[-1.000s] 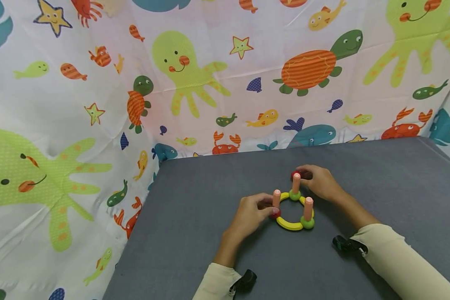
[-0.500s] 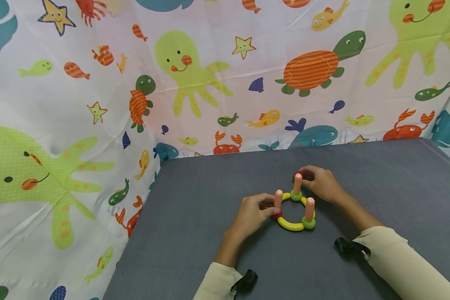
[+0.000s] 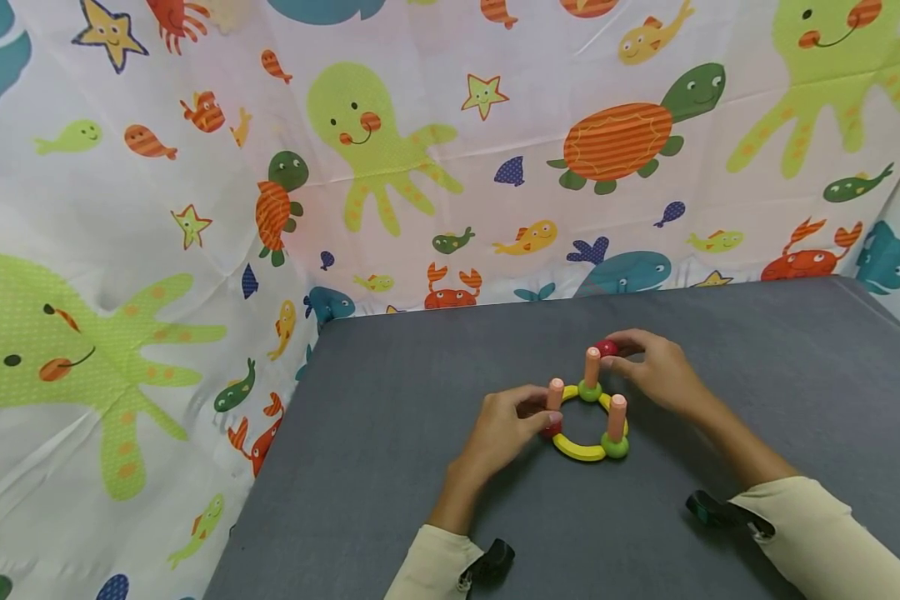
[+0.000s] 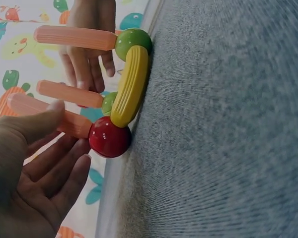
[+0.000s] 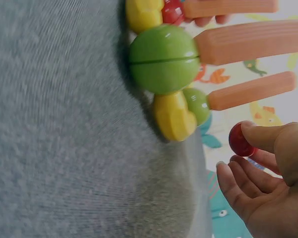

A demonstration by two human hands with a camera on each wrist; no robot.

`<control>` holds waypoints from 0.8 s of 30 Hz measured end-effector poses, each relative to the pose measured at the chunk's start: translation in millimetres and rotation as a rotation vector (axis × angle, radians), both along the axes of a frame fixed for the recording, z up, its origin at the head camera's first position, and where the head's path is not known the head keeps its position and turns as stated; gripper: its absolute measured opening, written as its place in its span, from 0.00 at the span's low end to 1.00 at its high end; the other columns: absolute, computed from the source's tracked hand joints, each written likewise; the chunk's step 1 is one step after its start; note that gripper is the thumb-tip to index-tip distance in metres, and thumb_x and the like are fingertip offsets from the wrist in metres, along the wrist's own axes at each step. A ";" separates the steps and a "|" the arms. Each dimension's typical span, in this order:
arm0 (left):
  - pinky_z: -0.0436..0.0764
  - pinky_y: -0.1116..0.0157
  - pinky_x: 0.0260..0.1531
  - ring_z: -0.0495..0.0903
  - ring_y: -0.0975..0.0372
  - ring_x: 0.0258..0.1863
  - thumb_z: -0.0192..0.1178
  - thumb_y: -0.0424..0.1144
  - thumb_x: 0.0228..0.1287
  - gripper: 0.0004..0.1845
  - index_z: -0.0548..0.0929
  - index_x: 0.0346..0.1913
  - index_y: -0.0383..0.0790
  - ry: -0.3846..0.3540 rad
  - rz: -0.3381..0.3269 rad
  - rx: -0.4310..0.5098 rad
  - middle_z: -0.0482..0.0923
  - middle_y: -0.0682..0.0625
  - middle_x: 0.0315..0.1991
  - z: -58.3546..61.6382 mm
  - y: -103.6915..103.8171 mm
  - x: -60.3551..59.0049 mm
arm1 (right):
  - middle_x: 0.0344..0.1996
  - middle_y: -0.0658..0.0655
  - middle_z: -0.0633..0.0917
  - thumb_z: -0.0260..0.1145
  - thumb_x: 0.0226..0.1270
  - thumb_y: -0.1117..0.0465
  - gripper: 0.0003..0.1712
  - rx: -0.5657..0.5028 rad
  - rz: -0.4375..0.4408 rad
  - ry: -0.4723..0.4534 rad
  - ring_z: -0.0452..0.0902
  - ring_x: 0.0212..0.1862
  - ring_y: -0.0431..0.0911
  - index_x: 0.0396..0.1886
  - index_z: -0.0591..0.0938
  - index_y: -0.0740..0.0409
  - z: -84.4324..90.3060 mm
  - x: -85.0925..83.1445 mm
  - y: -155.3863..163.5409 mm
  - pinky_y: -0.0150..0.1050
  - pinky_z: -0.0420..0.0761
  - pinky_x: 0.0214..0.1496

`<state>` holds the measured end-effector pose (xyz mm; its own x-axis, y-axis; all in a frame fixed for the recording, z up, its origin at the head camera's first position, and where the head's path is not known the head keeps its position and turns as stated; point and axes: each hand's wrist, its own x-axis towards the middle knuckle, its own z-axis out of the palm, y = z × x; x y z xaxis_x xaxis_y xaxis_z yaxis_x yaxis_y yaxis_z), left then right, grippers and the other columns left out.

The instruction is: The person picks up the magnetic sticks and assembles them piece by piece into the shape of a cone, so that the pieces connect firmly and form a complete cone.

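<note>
On the grey table lies a toy ring of yellow curved pieces [image 3: 579,452] joined by green balls [image 3: 615,447] and a red ball [image 4: 110,137]. Three peach-orange sticks [image 3: 617,418] stand up from these balls. My left hand [image 3: 501,427] pinches the left stick [image 4: 75,123], thumb on one side and fingers on the other, just above its red ball. Behind the ring, my right hand [image 3: 658,372] holds a loose red ball [image 5: 240,140] between thumb and index finger, its other fingers loosely bent. That ball sits beside the top of the far stick [image 3: 592,367] in the head view.
The grey cloth-covered table [image 3: 360,467] extends around the ring on all sides. A white curtain [image 3: 420,250] printed with sea animals hangs along the back and left edges. Black wrist devices [image 3: 489,563] sit at both cream sleeves [image 3: 810,525].
My right hand has moved to the right with the loose red ball, which has gone from the left of the far stick's top to its right. My left hand and the ring stay put.
</note>
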<state>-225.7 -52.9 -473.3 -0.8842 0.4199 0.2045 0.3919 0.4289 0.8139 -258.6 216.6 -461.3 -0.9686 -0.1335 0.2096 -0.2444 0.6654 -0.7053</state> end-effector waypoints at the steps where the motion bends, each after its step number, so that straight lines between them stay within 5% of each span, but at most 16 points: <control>1: 0.79 0.73 0.43 0.80 0.74 0.38 0.66 0.51 0.60 0.17 0.84 0.52 0.56 0.004 -0.003 0.006 0.82 0.66 0.42 0.2 0.0 0.1 | 0.48 0.59 0.82 0.65 0.67 0.45 0.28 -0.009 -0.005 0.005 0.76 0.52 0.55 0.59 0.77 0.58 1.5 2.1 0.6 0.53 0.77 0.48; 11: 0.80 0.72 0.46 0.81 0.73 0.41 0.63 0.53 0.63 0.18 0.82 0.55 0.58 0.058 -0.033 0.105 0.83 0.63 0.44 -0.1 2.0 0.9 | 0.49 0.59 0.83 0.64 0.68 0.46 0.29 -0.052 -0.023 0.098 0.78 0.50 0.54 0.63 0.75 0.55 20.7 21.2 -1.0 0.53 0.79 0.47; 18: 0.80 0.71 0.45 0.81 0.73 0.41 0.62 0.52 0.63 0.18 0.82 0.56 0.58 0.078 -0.023 0.109 0.83 0.63 0.45 -0.6 3.1 1.1 | 0.49 0.51 0.83 0.66 0.66 0.44 0.27 -0.085 -0.055 0.127 0.76 0.50 0.44 0.62 0.76 0.47 35.6 32.4 -7.8 0.26 0.74 0.45; 24: 0.80 0.72 0.45 0.82 0.73 0.41 0.63 0.51 0.63 0.19 0.81 0.57 0.59 0.089 -0.012 0.104 0.84 0.63 0.45 1.4 4.6 1.7 | 0.48 0.47 0.83 0.69 0.64 0.48 0.26 -0.102 -0.027 0.172 0.76 0.50 0.40 0.61 0.77 0.42 41.4 36.9 -14.9 0.23 0.75 0.43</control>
